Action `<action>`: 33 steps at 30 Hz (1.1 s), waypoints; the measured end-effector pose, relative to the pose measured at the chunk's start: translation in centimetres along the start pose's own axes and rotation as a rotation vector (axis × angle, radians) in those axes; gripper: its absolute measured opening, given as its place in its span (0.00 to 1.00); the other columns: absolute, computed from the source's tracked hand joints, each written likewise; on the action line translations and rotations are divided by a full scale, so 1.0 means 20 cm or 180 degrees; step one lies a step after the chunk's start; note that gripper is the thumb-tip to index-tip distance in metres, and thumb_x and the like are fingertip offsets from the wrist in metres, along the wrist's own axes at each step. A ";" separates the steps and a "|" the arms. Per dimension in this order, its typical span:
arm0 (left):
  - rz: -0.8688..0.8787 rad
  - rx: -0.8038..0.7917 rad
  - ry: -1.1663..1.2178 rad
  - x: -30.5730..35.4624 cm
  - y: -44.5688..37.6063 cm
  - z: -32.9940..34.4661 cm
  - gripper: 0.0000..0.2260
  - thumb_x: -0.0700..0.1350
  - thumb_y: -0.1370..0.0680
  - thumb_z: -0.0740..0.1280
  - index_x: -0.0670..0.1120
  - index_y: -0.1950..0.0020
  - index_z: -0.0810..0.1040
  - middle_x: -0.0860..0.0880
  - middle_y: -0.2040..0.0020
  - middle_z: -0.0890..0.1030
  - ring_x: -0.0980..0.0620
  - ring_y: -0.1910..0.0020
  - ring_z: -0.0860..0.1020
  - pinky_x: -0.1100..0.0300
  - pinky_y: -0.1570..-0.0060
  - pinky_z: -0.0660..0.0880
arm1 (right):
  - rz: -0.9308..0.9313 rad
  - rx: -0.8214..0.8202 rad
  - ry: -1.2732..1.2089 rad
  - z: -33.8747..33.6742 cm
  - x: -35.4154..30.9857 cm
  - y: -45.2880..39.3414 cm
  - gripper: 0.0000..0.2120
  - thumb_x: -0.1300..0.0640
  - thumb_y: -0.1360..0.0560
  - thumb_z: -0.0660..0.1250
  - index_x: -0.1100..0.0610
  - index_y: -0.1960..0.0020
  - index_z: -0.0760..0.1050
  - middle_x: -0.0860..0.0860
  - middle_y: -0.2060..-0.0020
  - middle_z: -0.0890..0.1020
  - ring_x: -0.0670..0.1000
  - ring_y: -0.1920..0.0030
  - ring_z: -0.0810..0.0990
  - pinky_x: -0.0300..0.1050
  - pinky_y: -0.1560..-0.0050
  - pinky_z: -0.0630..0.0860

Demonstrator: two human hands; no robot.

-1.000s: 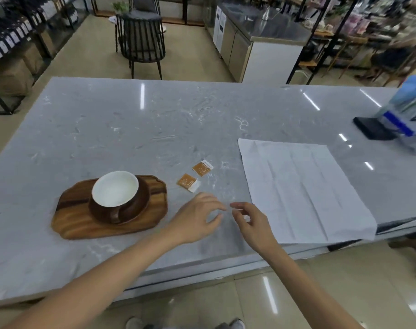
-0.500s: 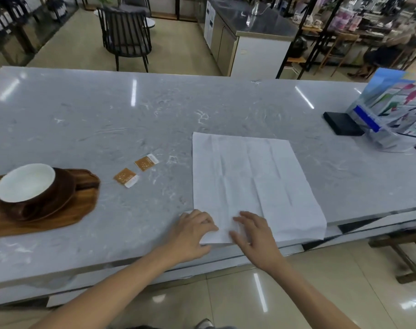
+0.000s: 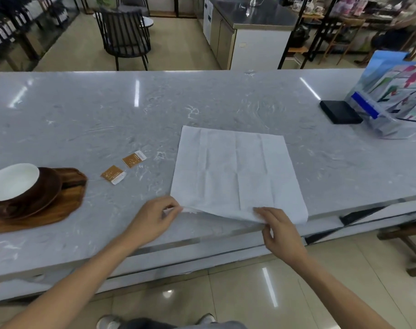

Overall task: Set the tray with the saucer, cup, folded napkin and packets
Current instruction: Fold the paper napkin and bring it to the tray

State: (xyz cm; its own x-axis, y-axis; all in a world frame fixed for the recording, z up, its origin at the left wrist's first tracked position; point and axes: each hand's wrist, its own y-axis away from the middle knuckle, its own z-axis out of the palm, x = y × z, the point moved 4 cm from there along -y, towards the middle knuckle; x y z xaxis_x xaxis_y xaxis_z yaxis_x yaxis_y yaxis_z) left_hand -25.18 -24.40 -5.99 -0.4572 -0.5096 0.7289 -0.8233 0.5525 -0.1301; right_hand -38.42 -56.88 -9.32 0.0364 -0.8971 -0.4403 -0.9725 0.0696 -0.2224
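Both hands have gone from resting flat on the napkin's near edge half a second ago to lifting it: your left hand pinches the near-left corner, your right hand pinches the near edge further right, and that edge is now peeled off the marble counter while the far half lies flat and unfolded. So the fold is starting, not done. Next move, I'd guess: carry the near edge over to the far edge and crease. Thin sheet, so keep both pinches level or it'll skew. Two packets sit loose on the counter between napkin and tray, apart from both. Cup already sits on the saucer on the tray, though its left end is cut off by the frame, so can't confirm what else is there.
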 end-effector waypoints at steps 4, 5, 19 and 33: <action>-0.0187 0.0289 0.0156 -0.05 0.03 -0.13 0.06 0.44 0.20 0.70 0.51 0.58 0.81 0.54 0.60 0.82 0.56 0.58 0.80 0.67 0.57 0.73 | 0.0251 0.0376 0.0330 -0.11 0.11 0.03 0.19 0.70 0.27 0.70 0.59 0.38 0.80 0.53 0.48 0.84 0.56 0.47 0.80 0.46 0.47 0.77; -0.0217 0.0278 0.0130 -0.06 0.03 -0.14 0.06 0.45 0.20 0.70 0.50 0.58 0.81 0.53 0.60 0.83 0.55 0.58 0.81 0.66 0.57 0.74 | 0.0227 0.0443 0.0419 -0.12 0.12 0.03 0.16 0.69 0.27 0.71 0.59 0.41 0.81 0.53 0.50 0.84 0.57 0.49 0.81 0.46 0.49 0.77; -0.0384 0.0331 0.0491 -0.10 0.04 -0.13 0.06 0.47 0.21 0.71 0.49 0.57 0.83 0.49 0.62 0.83 0.48 0.62 0.79 0.68 0.66 0.71 | 0.3013 0.0710 -0.2266 0.03 0.14 0.19 0.34 0.38 0.23 0.69 0.36 0.24 0.56 0.54 0.27 0.65 0.58 0.36 0.74 0.57 0.36 0.75; -0.0452 0.0557 0.0308 -0.04 0.07 -0.37 0.07 0.41 0.28 0.78 0.54 0.59 0.86 0.58 0.59 0.86 0.62 0.56 0.83 0.76 0.55 0.76 | 0.2118 0.0459 -0.3830 -0.56 0.08 0.12 0.17 0.71 0.22 0.64 0.56 0.45 0.86 0.57 0.46 0.87 0.50 0.46 0.86 0.35 0.48 0.81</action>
State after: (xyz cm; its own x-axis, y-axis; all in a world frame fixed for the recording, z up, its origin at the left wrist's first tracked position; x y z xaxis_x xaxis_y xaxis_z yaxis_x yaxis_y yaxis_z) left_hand -23.58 -18.37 -1.81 -0.3053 -0.5038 0.8080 -0.9266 0.3529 -0.1301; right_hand -43.16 -63.06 -0.89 -0.1747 0.2426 -0.9543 -0.8555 0.4423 0.2691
